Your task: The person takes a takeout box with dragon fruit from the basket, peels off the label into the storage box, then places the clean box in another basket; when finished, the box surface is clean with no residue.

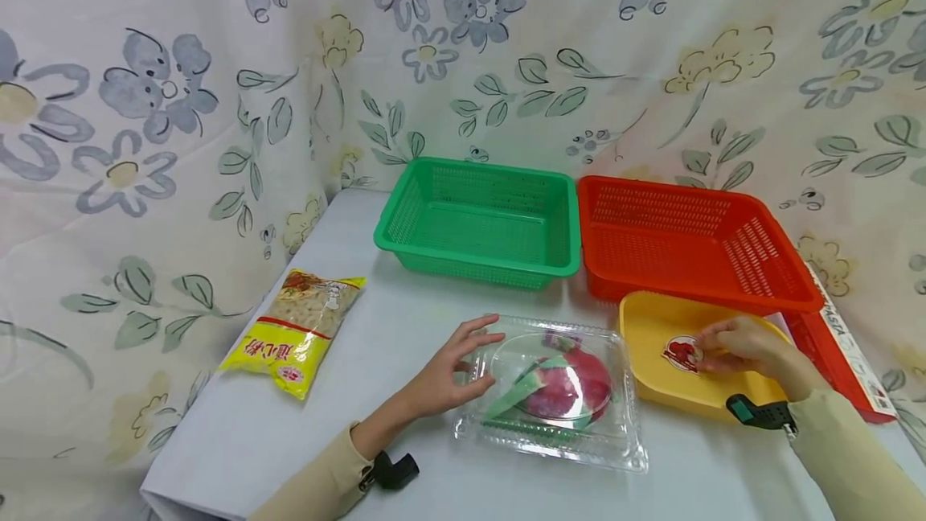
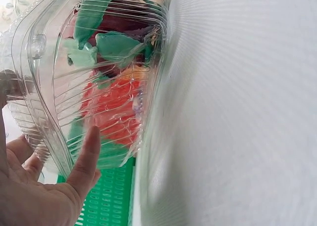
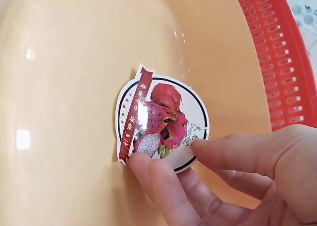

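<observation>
My right hand pinches a round dragonfruit sticker by its edge, between thumb and fingers. The sticker is over the inside of a yellow basin. My left hand has its fingers spread at the left side of a clear plastic clamshell box, and a fingertip lies right at the box's ridged wall in the left wrist view. Inside the closed box are a red dragonfruit and green leaf-like pieces.
Behind the box stands a green basket, beside a red basket. A yellow bag of pasta lies at the left. A white box edge printed PASTA shows at the right. A floral curtain hangs behind the table.
</observation>
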A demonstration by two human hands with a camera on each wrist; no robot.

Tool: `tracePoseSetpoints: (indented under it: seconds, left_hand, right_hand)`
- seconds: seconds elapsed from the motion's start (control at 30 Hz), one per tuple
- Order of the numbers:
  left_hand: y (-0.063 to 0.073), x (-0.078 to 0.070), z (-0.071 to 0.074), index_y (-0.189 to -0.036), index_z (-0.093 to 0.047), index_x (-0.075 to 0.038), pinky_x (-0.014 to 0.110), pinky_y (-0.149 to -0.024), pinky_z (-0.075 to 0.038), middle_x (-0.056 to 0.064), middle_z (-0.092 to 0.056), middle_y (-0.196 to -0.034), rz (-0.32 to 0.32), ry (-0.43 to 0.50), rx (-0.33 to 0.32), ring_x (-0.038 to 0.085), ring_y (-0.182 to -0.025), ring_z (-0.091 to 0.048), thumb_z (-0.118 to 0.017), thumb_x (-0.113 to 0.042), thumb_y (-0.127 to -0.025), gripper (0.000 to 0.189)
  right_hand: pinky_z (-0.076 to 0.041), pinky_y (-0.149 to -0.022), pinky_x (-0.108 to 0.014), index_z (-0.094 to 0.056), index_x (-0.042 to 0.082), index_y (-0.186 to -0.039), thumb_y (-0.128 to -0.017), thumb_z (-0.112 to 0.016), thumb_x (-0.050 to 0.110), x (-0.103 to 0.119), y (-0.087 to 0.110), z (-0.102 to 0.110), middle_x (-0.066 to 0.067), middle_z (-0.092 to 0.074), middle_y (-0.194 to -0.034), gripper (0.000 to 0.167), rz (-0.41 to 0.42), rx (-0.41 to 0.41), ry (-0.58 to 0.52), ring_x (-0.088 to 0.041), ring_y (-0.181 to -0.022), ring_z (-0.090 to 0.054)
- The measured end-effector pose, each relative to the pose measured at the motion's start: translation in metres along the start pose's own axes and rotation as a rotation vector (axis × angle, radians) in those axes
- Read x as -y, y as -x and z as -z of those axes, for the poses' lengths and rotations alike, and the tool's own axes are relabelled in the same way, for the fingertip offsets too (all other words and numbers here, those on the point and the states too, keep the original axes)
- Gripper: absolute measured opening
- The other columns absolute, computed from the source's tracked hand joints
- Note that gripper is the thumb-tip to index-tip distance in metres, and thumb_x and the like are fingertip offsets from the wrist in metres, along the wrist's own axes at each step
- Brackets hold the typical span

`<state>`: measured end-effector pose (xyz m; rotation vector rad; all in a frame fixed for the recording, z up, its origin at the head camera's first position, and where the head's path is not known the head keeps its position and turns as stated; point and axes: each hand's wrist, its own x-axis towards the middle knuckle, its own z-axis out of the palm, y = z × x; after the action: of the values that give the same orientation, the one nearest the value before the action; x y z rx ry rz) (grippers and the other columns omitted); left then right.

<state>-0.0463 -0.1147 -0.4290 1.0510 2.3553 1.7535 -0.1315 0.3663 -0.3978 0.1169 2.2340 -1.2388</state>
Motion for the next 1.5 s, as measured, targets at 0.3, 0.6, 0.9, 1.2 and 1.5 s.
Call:
tracePoseSetpoints:
  seconds: [0.3, 0.6, 0.9, 1.2, 1.5]
  left_hand:
    - [0.0, 0.005, 0.0, -0.139, -0.05, 0.002, 0.034, -0.081, -0.054, 0.023, -0.026, -0.155, 0.002, 0.003, -0.003, 0.04, -0.133, -0.04, -0.067, -0.001, -0.087, 0.055]
    - [0.004, 0.025, -0.003, -0.142, -0.05, -0.008, 0.034, -0.083, -0.054, 0.006, -0.025, -0.159, 0.006, 0.01, 0.003, 0.033, -0.135, -0.04, -0.069, -0.013, -0.089, 0.057]
    - [0.004, 0.023, -0.004, -0.143, -0.049, -0.01, 0.034, -0.084, -0.054, 0.005, -0.024, -0.16, 0.011, 0.018, 0.018, 0.04, -0.137, -0.036, -0.068, -0.015, -0.09, 0.057]
    - [0.006, 0.012, -0.008, -0.139, -0.05, 0.0, 0.034, -0.082, -0.054, 0.02, -0.026, -0.156, 0.005, 0.012, 0.013, 0.042, -0.133, -0.04, -0.068, -0.003, -0.087, 0.056]
    - [-0.005, -0.011, -0.001, -0.137, -0.052, 0.002, 0.037, -0.081, -0.054, 0.022, -0.028, -0.154, 0.032, 0.007, -0.002, 0.041, -0.132, -0.041, -0.066, 0.001, -0.087, 0.052]
  right_hand:
    - [-0.058, -0.072, -0.035, -0.053, -0.017, -0.126, -0.098, -0.061, 0.014, 0.0, -0.003, -0.002, -0.012, -0.069, -0.104, 0.043, 0.048, -0.031, 0.032, -0.03, -0.08, -0.072]
    - [-0.058, -0.075, -0.04, -0.043, -0.021, -0.131, -0.098, -0.059, 0.01, 0.001, -0.003, -0.007, -0.016, -0.068, -0.108, 0.048, 0.078, -0.086, 0.017, -0.029, -0.086, -0.071]
    - [-0.059, -0.075, -0.038, -0.041, -0.022, -0.131, -0.1, -0.056, 0.013, -0.002, -0.001, -0.007, -0.017, -0.07, -0.104, 0.049, 0.081, -0.096, 0.049, -0.028, -0.086, -0.072]
    - [-0.058, -0.079, -0.043, -0.04, -0.023, -0.13, -0.101, -0.053, 0.017, -0.01, 0.008, -0.014, -0.026, -0.069, -0.108, 0.051, 0.083, -0.08, 0.1, -0.034, -0.094, -0.07]
    - [-0.053, -0.09, -0.05, -0.046, -0.018, -0.132, -0.101, -0.055, 0.024, -0.001, 0.005, -0.016, -0.034, -0.057, -0.126, 0.053, 0.117, -0.126, 0.141, -0.042, -0.107, -0.063]
